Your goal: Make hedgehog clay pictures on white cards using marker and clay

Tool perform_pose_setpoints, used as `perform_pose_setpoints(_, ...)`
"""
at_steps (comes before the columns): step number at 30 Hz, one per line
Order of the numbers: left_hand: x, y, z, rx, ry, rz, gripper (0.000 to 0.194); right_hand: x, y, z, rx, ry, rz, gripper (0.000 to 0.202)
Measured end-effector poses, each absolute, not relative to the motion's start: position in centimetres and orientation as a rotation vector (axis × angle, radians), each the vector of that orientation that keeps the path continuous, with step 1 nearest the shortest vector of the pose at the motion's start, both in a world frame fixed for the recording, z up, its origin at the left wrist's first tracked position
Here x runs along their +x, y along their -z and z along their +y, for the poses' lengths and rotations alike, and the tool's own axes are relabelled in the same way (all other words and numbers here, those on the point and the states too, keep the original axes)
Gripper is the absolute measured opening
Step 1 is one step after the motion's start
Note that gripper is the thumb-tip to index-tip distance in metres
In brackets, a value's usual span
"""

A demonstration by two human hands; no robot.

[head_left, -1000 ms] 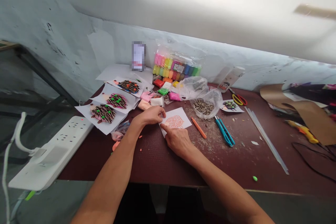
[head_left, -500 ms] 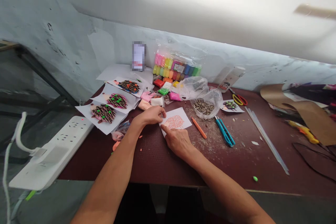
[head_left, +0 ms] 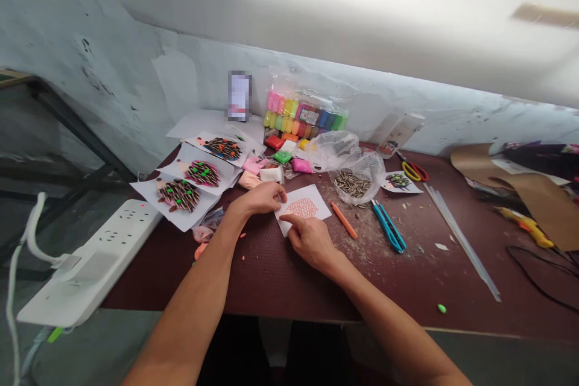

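A small white paper card (head_left: 322, 210) with an orange oval shape on it, textured with short marks, lies flat on the dark red table. My left hand (head_left: 265, 198) is at the card's left edge, fingers curled and pressed together on it; the fingertips are partly hidden. From the near side my right hand (head_left: 312, 240) reaches over the card, its index finger stretched out onto the left part of the orange shape, the other fingers folded. An orange stick-like tool (head_left: 344, 220) lies just right of the card.
Finished hedgehog pictures (head_left: 178, 195) lie at the left beside a white power strip (head_left: 97, 262). Behind are clay packs (head_left: 301, 166) and a bag of seeds (head_left: 353, 184). To the right are a blue cutter (head_left: 389, 228), scissors (head_left: 414, 170), glue sticks (head_left: 464, 244) and a yellow glue gun (head_left: 527, 229).
My right hand has shifted slightly to the right and its index finger has moved a little over the orange shape. My left hand stays at the card's edge.
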State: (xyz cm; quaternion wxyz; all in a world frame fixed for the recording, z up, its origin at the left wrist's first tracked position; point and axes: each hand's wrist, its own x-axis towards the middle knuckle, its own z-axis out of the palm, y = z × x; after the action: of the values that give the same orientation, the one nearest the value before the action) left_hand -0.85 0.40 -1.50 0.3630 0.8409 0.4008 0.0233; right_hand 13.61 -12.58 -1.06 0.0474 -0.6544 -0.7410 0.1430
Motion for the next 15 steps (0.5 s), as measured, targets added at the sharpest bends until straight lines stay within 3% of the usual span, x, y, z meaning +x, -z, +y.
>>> perform_pose_setpoints(15, -0.97, 2.29, 0.37, 2.160, -0.168, 1.051, 0.046, 14.53, 1.65, -11.82, -1.747, -0.435, -2.018, 0.021)
